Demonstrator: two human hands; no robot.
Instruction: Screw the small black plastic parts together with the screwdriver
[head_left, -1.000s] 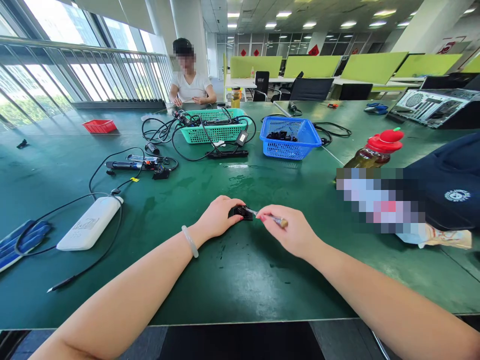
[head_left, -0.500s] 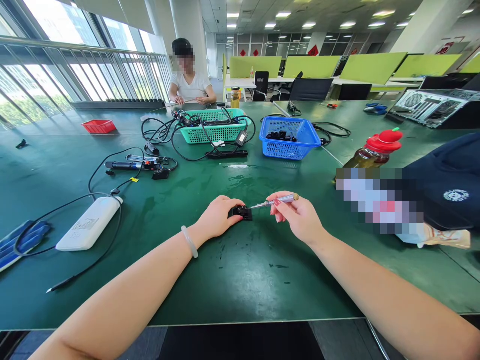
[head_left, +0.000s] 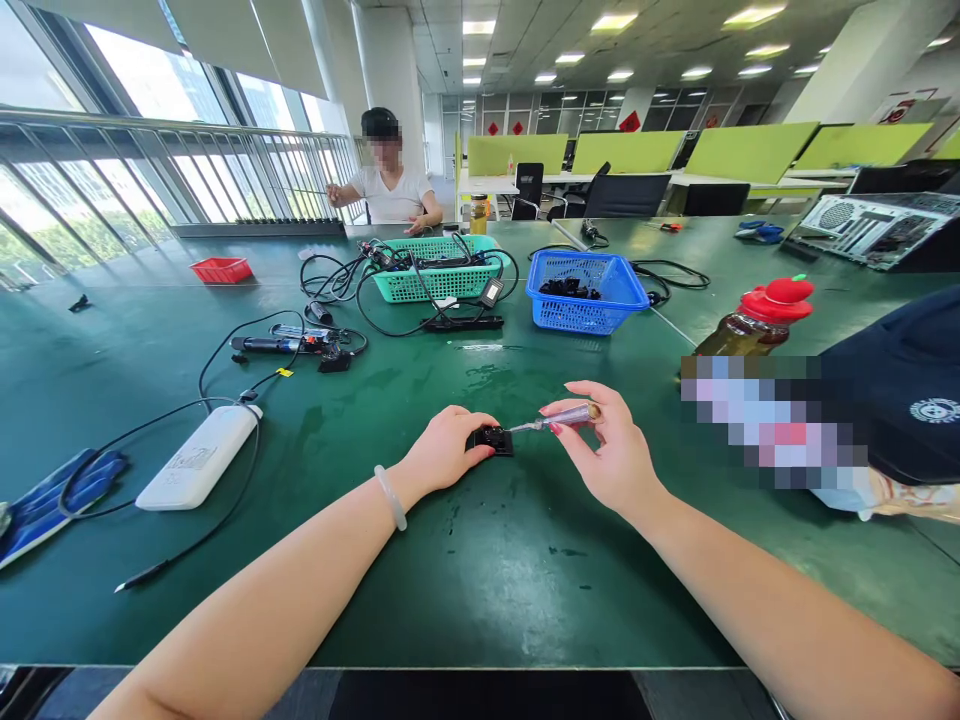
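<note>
In front of me on the green table, my left hand (head_left: pixel 450 450) grips a small black plastic part (head_left: pixel 495 438) between thumb and fingers. The part rests on the tabletop, and its far side is hidden by my fingers. My right hand (head_left: pixel 606 450) holds a screwdriver (head_left: pixel 574 417) with a clear handle, pinched between thumb and index finger. Its thin shaft points left, and the tip meets the right side of the black part. Whether the tip sits in a screw is too small to tell.
Beyond my hands stand a green basket (head_left: pixel 397 287) with cables and a blue basket (head_left: pixel 589 318) with black parts. Left lie a white power bank (head_left: pixel 201 458), cables and a blue glove (head_left: pixel 64 505). Right are a red-lidded bottle (head_left: pixel 750 325) and a dark cap (head_left: pixel 900 380). A person (head_left: pixel 394 185) sits opposite.
The fingers of my right hand have spread and shifted around the screwdriver handle. My left hand keeps its hold. The whole view has tilted slightly upward, and the person opposite has moved their hands apart.
</note>
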